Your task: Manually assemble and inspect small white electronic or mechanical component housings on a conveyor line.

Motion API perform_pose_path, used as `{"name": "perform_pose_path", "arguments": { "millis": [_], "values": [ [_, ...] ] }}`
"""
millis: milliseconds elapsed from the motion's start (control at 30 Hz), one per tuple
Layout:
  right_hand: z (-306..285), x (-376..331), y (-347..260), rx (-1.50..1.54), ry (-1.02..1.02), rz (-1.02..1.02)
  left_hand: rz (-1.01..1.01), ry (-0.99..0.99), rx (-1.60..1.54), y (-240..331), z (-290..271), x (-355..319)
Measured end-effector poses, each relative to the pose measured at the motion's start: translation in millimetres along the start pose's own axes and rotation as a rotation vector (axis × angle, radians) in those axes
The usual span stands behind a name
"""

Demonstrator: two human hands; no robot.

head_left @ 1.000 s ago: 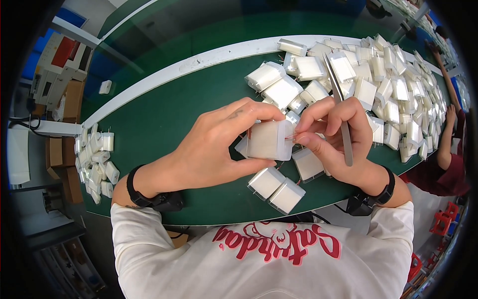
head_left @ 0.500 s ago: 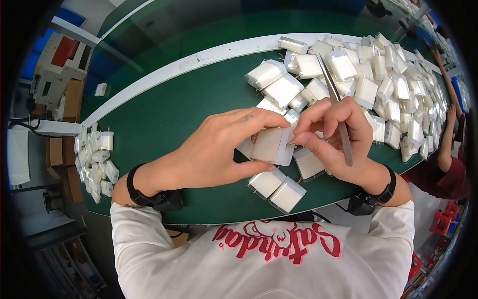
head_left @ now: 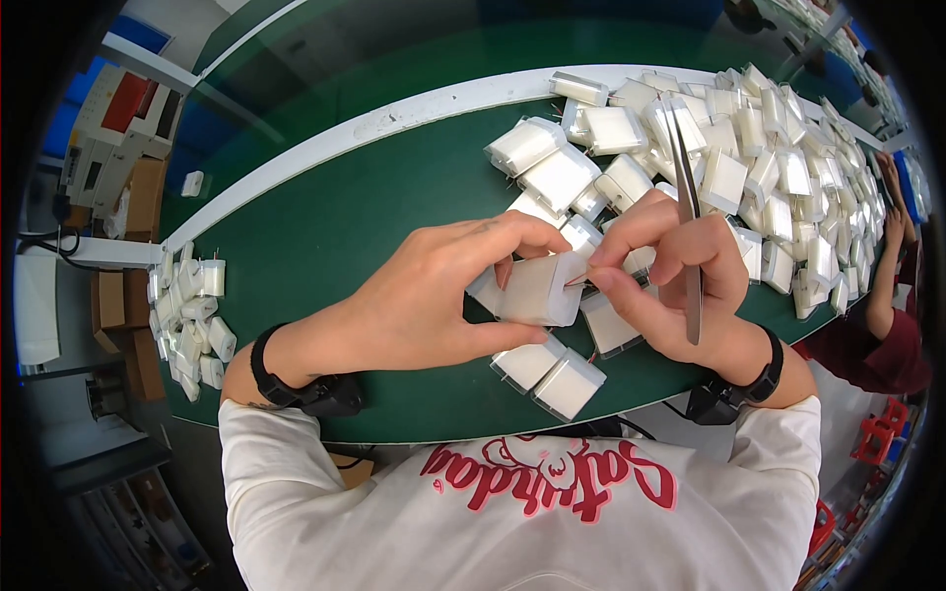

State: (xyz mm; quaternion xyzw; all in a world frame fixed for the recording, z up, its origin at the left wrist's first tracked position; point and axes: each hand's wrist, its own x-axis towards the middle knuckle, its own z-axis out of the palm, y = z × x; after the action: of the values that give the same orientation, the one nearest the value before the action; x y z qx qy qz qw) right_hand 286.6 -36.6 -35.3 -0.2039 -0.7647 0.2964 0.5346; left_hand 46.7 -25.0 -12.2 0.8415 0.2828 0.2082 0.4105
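My left hand (head_left: 443,286) grips a white rectangular block (head_left: 537,293) in a translucent casing, its thumb on the near edge and its fingers over the far side. From the block's right end runs a thin reddish wire (head_left: 577,281). With thumb and forefinger together, my right hand (head_left: 680,281) pinches the wire's end. Silver tweezers (head_left: 682,163) are also tucked in that hand, points away from me, not touching the wire. Two similar blocks (head_left: 569,386) lie just in front of my left thumb, and another block (head_left: 613,320) sits under my right fingers.
A large heap of white blocks (head_left: 724,182) covers the right of the green table (head_left: 325,217). A smaller pile (head_left: 192,320) lies at the left edge. A white rail (head_left: 394,118) curves behind. Another person's arm (head_left: 882,295) reaches in at far right.
My right hand has shifted slightly right and drawn the wire a little out from the block's end. The tweezers have swung with it, now more upright. My left hand has hardly moved.
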Motion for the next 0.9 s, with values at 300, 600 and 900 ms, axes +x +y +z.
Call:
{"name": "perform_pose_path", "arguments": {
  "millis": [300,600,900],
  "values": [
    [-1.4,2.3,-3.1,-0.12,-0.011,-0.119,0.027,0.058,-0.007,-2.8,2.1,1.0],
    [-1.0,1.2,-2.8,-0.085,-0.001,-0.101,0.052,0.09,0.037,0.0,0.6,0.3],
    [-0.3,2.2,-3.7,-0.103,-0.005,-0.127,0.073,0.113,0.081,1.1,1.6,0.5]
  ]
}}
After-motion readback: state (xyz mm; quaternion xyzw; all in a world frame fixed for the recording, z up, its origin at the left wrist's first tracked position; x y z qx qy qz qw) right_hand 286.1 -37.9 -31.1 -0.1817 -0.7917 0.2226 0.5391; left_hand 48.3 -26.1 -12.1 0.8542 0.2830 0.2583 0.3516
